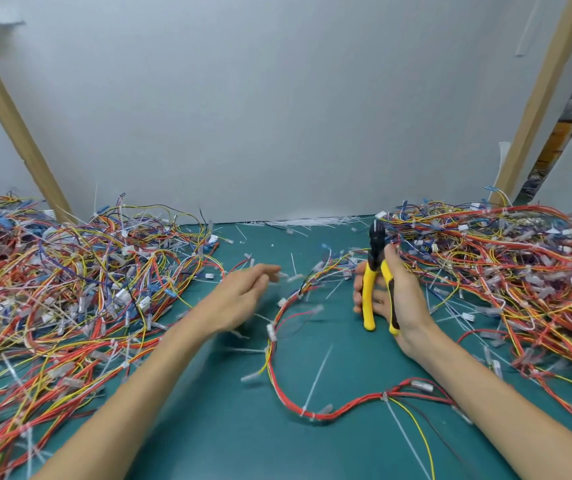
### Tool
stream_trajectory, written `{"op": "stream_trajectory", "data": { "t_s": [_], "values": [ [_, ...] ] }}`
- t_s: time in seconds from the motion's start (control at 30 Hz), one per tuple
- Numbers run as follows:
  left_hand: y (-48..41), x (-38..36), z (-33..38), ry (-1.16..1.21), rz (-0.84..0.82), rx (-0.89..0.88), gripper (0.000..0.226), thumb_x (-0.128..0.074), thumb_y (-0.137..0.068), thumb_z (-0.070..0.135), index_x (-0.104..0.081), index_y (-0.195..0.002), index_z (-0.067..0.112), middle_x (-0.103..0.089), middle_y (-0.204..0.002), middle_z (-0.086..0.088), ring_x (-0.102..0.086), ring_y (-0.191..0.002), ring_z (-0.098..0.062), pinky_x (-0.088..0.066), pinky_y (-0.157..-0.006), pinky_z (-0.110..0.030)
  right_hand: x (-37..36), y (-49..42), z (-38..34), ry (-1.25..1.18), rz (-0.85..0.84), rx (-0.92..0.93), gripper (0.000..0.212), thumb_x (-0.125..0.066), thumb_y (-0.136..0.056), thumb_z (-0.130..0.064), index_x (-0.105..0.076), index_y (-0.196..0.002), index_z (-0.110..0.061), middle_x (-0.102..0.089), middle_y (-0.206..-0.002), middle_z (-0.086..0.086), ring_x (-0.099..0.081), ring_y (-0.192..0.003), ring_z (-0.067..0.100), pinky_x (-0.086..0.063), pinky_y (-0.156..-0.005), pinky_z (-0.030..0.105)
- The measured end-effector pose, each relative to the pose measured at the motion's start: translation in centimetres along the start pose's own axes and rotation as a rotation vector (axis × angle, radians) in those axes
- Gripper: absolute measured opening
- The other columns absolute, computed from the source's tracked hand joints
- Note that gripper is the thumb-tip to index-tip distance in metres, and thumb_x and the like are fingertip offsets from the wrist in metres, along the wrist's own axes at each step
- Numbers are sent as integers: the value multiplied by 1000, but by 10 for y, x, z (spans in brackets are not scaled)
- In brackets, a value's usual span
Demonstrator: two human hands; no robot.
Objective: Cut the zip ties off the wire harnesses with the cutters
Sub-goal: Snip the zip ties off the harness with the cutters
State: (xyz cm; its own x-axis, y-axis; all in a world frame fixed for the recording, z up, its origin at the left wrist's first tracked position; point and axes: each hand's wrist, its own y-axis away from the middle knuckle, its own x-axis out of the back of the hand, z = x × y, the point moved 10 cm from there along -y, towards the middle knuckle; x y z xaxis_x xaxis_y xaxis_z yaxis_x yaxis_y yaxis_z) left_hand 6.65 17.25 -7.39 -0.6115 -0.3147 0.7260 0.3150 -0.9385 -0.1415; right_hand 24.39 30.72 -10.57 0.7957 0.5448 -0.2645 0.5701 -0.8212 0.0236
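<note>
Right hand (pixel 402 299) grips the cutters (pixel 369 289) upright mid-tabletop (pixel 215 431); left hand (pixel 243 293), blurred, fingers loosely spread, is near a harness (pixel 384 397).

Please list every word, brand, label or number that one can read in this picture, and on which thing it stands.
No text can be read.
The cutters in the right hand: no brand visible on the yellow handles.
The white connectors in the wire piles: too small and blurred.
The orange object behind the wooden post: blurred, unreadable.
</note>
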Motion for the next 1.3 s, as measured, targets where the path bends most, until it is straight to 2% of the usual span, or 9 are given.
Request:
{"op": "stream_trajectory", "data": {
  "t_s": [0.1, 0.2, 0.33, 0.53, 0.7, 0.83, 1.0, 1.17, 1.3],
  "values": [
    [14, 27, 13, -209, 204, -76, 29, -44, -102, 14, -55, -128, 7, -63, -123, -5, -54, -116, -20, -37, -101, -28, -2, -1, 0, -16, -51, -36, 55, -40, -96, -58, -65, -87, -10, -62, -71, 7, -59, -56, 21, -53, -53, 33],
    [37, 50, 21, -267, 431, -57, 12, -53, -96, 18, -59, -105, 12, -64, -93, -1, -58, -88, -21, -45, -81, -35, -1, -2, 0, -69, -83, -56, 53, -40, -97, -53, -66, -92, -7, -64, -73, 10, -63, -60, 24, -57, -56, 33],
    [56, 19, 9, -365, 248, 159, 26, -53, -94, 36, -61, -79, 16, -64, -68, 0, -62, -72, -26, -48, -66, -36, 1, -3, -2, -150, -102, -52, 54, -41, -96, -50, -66, -99, -2, -68, -81, 18, -69, -76, 32, -59, -68, 40],
    [64, -17, 13, -567, 268, 296, 47, -50, -89, 61, -59, -102, 17, -64, -99, -3, -54, -102, -27, -42, -88, -37, 9, -1, -1, -205, -40, -109, 63, -33, -100, -54, -64, -107, 1, -70, -97, 25, -71, -93, 36, -58, -78, 41],
    [44, -23, 10, -462, 179, 295, 24, -56, -89, 25, -65, -107, 11, -68, -108, -9, -59, -107, -32, -48, -89, -40, 12, -3, 3, -171, -20, -139, 63, -29, -102, -54, -63, -82, -5, -66, -67, 13, -65, -54, 21, -55, -50, 26],
    [32, -16, 6, -535, 110, 294, 25, -57, -89, 17, -60, -113, 11, -60, -118, -12, -55, -113, -34, -46, -88, -36, 13, -4, 7, -165, -47, -157, 66, -31, -100, -56, -66, -80, -4, -66, -69, 14, -65, -57, 23, -55, -52, 28],
    [16, 9, 39, -817, 89, 103, 27, -53, -88, 2, -47, -114, 9, -43, -117, -12, -57, -97, -37, -45, -78, -45, 19, -7, 8, -241, 28, -245, 66, -31, -101, -55, -67, -102, 0, -71, -96, 22, -71, -84, 34, -55, -76, 42],
    [4, 32, 98, -1008, 148, -372, 43, -55, -77, -12, -54, -116, 7, -50, -110, -11, -61, -85, -33, -45, -63, -42, 18, -10, 2, -365, 81, -296, 56, -34, -102, -50, -62, -79, -7, -62, -60, 9, -58, -45, 20, -51, -43, 25],
    [3, 57, 112, -702, 320, -485, 55, -67, -70, -18, -63, -119, 8, -57, -117, -10, -68, -78, -17, -53, -65, -32, 8, -11, -18, -430, -19, -232, 56, -35, -100, -52, -65, -84, -7, -66, -70, 11, -63, -53, 22, -54, -49, 28]
  ]
}}
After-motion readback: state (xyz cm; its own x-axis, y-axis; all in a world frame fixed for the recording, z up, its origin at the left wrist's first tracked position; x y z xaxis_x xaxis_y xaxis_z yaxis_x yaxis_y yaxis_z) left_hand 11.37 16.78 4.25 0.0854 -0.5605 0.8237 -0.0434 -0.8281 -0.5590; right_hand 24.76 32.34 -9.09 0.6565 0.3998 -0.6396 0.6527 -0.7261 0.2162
